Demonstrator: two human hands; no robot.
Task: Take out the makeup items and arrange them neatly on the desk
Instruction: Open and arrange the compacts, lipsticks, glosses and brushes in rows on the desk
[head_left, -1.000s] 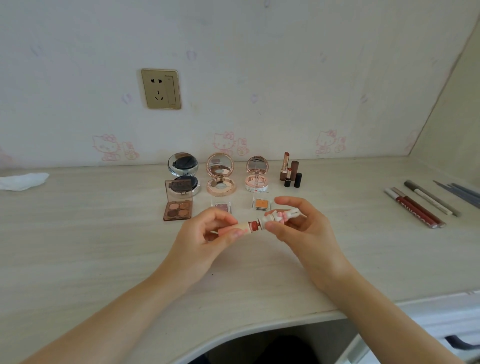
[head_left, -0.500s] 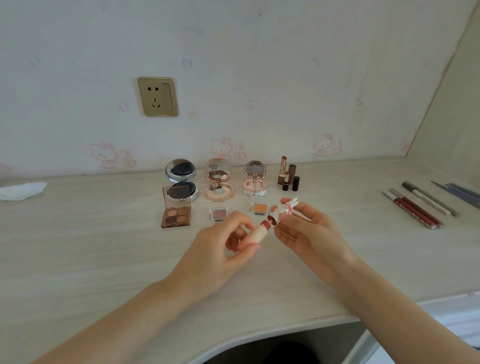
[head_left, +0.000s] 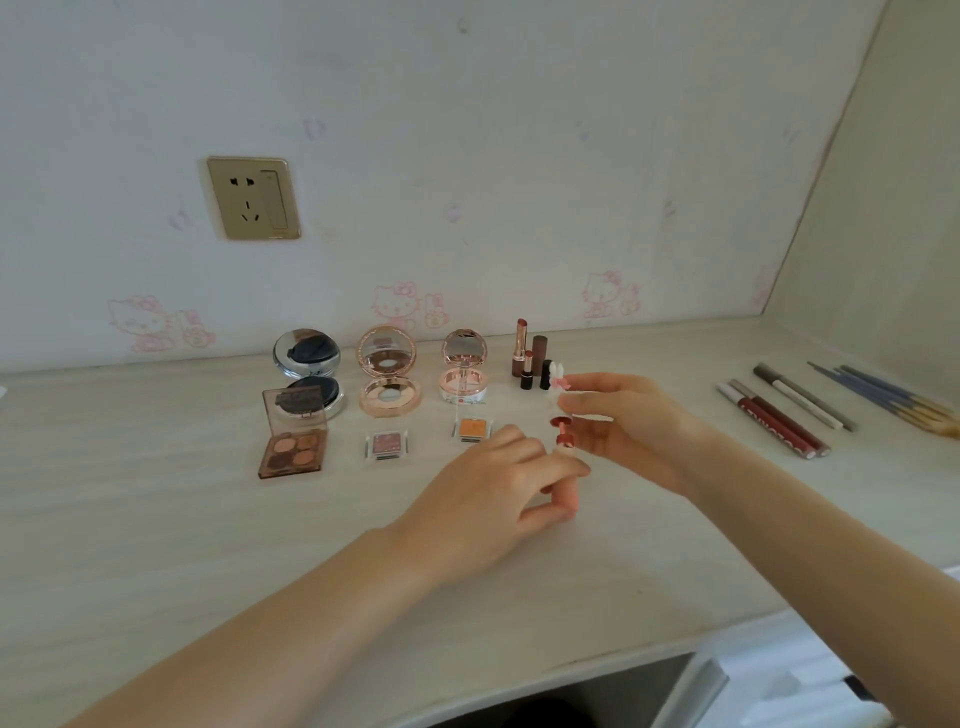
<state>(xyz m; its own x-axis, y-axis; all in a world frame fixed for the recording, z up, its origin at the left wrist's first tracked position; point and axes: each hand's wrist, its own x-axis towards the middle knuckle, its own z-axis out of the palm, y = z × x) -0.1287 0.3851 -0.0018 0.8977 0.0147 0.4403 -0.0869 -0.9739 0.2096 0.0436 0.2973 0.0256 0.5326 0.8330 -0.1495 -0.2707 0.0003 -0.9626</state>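
Note:
My left hand (head_left: 498, 486) pinches the cream tube (head_left: 569, 486) of a small lip gloss and holds it upright on the desk (head_left: 156, 545). Just above it, my right hand (head_left: 623, 421) holds the gloss's white bunny-topped cap (head_left: 560, 387), pulled off, with its red-tipped wand (head_left: 561, 428) hanging over the tube's mouth. Behind the hands stand three open compacts (head_left: 387, 376) in a row, two small eyeshadow pans (head_left: 387, 445), a brown four-colour palette (head_left: 293, 441) and upright lipsticks (head_left: 530, 356).
Several lip pencils and liners (head_left: 774, 418) lie side by side at the right, with brushes (head_left: 893, 397) beyond them near the side wall. A gold wall socket (head_left: 253, 197) sits above the desk. The desk's curved front edge runs below my forearms.
The lip gloss was held level between both hands; now its tube stands upright in my left hand and my right hand has lifted the cap and wand out.

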